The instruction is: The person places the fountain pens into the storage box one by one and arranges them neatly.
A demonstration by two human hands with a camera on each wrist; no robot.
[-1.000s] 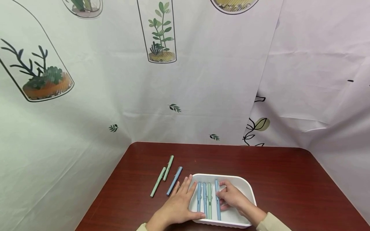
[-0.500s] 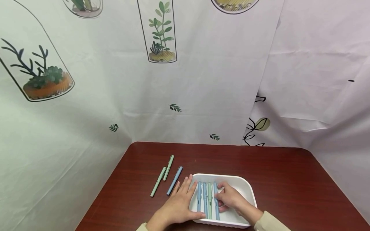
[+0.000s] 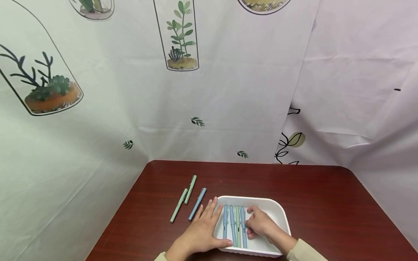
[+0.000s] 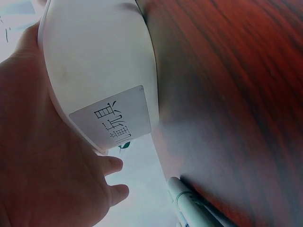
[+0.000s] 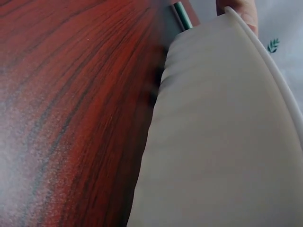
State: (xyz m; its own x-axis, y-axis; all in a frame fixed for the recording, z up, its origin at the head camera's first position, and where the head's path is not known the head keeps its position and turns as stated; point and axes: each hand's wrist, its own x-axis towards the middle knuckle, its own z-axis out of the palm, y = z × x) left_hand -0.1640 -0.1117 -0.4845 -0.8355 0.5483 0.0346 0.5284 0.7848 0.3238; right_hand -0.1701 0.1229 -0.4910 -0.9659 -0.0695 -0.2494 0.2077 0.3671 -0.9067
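A white plastic tray (image 3: 277, 211) holds a row of upright-lying pens: two blue pens (image 3: 225, 219) at the left, a green pen (image 3: 238, 223), then another blue pen (image 3: 243, 235) at the right end. My left hand (image 3: 201, 232) lies spread along the tray's left side, straight fingers at the rim and thumb across the front corner. In the left wrist view its palm runs beside the rim. My right hand (image 3: 260, 222) is inside the tray, fingers slightly bent, fingertips right beside the rightmost blue pen. The right wrist view shows only the tray's outer wall and my left thumb (image 5: 244, 12).
Left of the tray, two green pens (image 3: 179, 205) and one blue pen (image 3: 197, 204) lie on the dark red wooden table (image 3: 320, 203). A label (image 4: 116, 116) is stuck on the tray's outer wall. Patterned white cloth (image 3: 228, 108) hangs behind and around the table.
The rightmost blue pen has moved left until close beside the green pen. My right hand's fingers have drawn slightly apart from it. My left hand has stayed at the tray.
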